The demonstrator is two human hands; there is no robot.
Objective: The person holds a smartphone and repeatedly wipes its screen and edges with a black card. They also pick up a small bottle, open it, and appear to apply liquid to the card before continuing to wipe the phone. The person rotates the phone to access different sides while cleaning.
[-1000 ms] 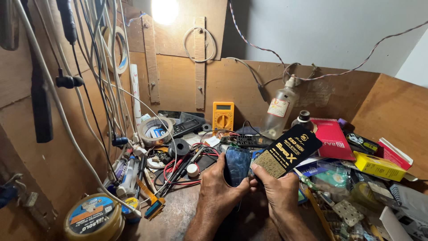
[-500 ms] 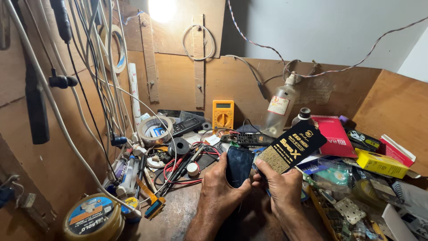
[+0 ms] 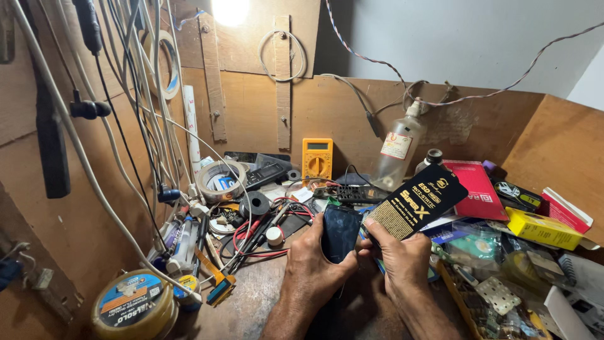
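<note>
We face a brown plywood back wall [image 3: 352, 113] with a grey plastered wall [image 3: 465, 44] above it. A bright bulb [image 3: 230, 9] glares overhead, plywood side panels [image 3: 63, 208] close us in, and the worn wooden counter [image 3: 251, 302] lies below.

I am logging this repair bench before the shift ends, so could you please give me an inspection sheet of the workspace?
Surface: wooden bench, bare only just in front of the hands.
Job's things: dark smartphone, upright; black and gold flat packet, tilted beside it.
Clutter: yellow multimeter, clear spray bottle, tape roll, round solder tin, red booklet, yellow box.
Hands: left hand grips the smartphone; right hand holds the packet and touches the phone's edge.
Cables: white and black leads hang at left; a twisted wire crosses the back wall.
Surroundings: plywood walls, lamp overhead.
</note>
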